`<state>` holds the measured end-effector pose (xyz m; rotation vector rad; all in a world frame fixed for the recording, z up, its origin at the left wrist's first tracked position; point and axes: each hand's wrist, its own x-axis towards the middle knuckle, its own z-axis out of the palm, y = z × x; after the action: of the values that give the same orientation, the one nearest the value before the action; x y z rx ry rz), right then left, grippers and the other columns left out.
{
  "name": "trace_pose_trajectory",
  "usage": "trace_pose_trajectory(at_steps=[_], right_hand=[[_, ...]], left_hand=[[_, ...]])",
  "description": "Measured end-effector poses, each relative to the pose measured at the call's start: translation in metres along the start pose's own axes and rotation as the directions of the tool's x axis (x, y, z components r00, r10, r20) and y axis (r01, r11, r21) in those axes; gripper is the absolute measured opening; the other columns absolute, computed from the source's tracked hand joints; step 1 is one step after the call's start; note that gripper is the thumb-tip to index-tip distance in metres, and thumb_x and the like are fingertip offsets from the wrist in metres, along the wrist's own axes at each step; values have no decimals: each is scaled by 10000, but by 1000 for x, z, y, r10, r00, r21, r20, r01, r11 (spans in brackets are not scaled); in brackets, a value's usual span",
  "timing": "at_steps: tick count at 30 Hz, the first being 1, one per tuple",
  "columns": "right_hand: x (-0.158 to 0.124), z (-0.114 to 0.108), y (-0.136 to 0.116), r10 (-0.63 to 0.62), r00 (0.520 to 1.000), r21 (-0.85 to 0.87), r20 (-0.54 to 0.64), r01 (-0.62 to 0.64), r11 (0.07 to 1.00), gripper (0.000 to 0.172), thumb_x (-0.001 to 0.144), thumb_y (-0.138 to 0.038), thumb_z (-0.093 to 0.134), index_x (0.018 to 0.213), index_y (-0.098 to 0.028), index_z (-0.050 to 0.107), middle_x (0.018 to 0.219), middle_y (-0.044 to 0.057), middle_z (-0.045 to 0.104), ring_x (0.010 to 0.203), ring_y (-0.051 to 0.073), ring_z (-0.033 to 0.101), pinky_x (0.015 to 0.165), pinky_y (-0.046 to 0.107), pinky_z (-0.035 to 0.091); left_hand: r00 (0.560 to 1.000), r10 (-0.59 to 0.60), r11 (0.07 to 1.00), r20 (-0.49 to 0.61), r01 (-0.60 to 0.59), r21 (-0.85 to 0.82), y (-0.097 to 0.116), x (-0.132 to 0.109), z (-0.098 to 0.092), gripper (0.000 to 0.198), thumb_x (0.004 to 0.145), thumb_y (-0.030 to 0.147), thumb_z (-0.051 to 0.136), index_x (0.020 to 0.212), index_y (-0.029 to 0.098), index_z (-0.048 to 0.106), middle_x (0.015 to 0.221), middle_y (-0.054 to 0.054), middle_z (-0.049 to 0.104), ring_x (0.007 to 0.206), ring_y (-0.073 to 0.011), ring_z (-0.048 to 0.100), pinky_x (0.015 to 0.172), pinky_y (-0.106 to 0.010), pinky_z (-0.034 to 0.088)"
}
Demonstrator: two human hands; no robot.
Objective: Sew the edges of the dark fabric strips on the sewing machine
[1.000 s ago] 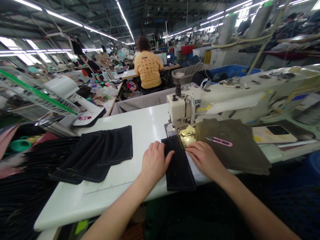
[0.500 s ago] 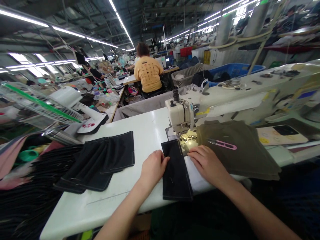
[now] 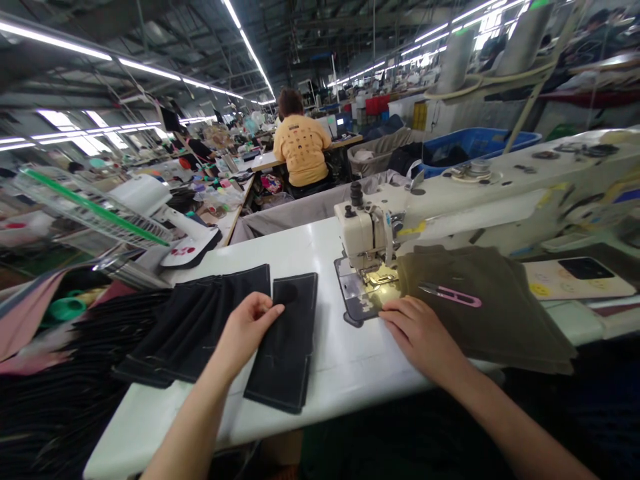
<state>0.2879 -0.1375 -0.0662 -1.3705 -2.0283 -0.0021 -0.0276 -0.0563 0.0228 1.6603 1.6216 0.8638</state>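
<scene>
My left hand [image 3: 249, 330] pinches the left edge of a black fabric piece [image 3: 286, 343], a stitched rectangle with pale seam thread along its edges. It lies slanted on the white table, beside a fanned stack of similar black pieces [image 3: 200, 327]. My right hand [image 3: 417, 337] rests by the near right corner of the sewing machine's needle plate [image 3: 360, 303], fingers stretched and nothing visible in them. The machine head [image 3: 363, 233] stands above the lit plate, with no black fabric under it. Right of it, thread snips [image 3: 453, 295] with a pink handle lie on olive fabric pieces [image 3: 495, 313].
A phone in a pale case [image 3: 575, 277] lies at the right. Left of the table hangs a heap of black strips [image 3: 65, 400]. A white fan-like device [image 3: 185, 233] stands at the back left. A person in a yellow shirt [image 3: 303, 150] sits ahead, facing away.
My left hand has moved left, carrying the black fabric piece from beside the needle plate to the edge of the black stack. My right hand has stayed near the plate. The view has shifted slightly.
</scene>
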Motion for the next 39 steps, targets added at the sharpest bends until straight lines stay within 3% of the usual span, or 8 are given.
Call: trace_pose_trajectory(at_steps=[4,7,10,14,18,21,34,39], right_hand=[[0,1,0,9,1000,13,-1,-9,1000,185,979,-170,508,1022,-169,688,1039,79,676,990,233,606,984,460,454],[-1,2,-1,24,1000,29,0,-24,999,182,975,-172,513,1021,-170,690,1040,79,678,993,235,605,987,461,445],[3,-1,-1,78,997,74,25,-80,994,171,968,-181,526,984,-185,696,1025,67,685,984,230,609,938,425,461],[26,-11,1,214,975,127,59,-220,967,176,963,-190,519,909,-201,687,960,43,694,919,192,627,844,322,478],[61,-7,8,374,926,-74,53,-370,926,145,934,-205,570,904,-192,711,972,69,701,962,215,624,886,314,445],[80,5,13,415,908,-133,61,-405,905,148,920,-220,587,954,-186,727,1004,100,709,964,240,628,857,323,441],[92,21,10,471,878,-257,79,-439,861,196,927,-271,540,961,-138,679,952,149,712,959,264,649,811,316,434],[92,23,9,476,878,-256,58,-448,857,201,922,-242,509,951,-130,673,927,148,706,949,260,642,804,313,428]], left_hand=[[985,-39,958,-166,84,274,-11,30,-52,395,619,542,714,736,215,526,651,25,568,591,-166,535,575,-272,415],[954,119,847,-276,48,530,-11,40,-63,326,664,448,701,842,198,591,859,-67,668,815,-266,634,740,-363,495],[944,293,838,-152,-178,516,-3,34,-33,244,794,397,592,924,198,645,956,-79,693,875,-255,645,805,-372,513],[894,430,837,130,-448,314,16,19,45,186,866,284,540,893,205,706,855,-44,689,773,-191,628,756,-317,523],[868,436,840,239,-488,238,36,24,117,222,851,129,543,933,167,746,883,-71,694,842,-193,645,843,-322,521],[887,415,861,204,-455,228,46,34,146,276,817,47,528,914,163,758,903,-76,707,909,-209,648,896,-335,502],[924,381,908,-29,-368,201,48,36,175,199,843,155,601,647,175,627,729,-24,609,731,-166,588,686,-264,434],[917,396,900,-43,-378,217,47,38,175,228,835,151,595,612,188,562,702,-11,570,723,-167,560,660,-262,397]])
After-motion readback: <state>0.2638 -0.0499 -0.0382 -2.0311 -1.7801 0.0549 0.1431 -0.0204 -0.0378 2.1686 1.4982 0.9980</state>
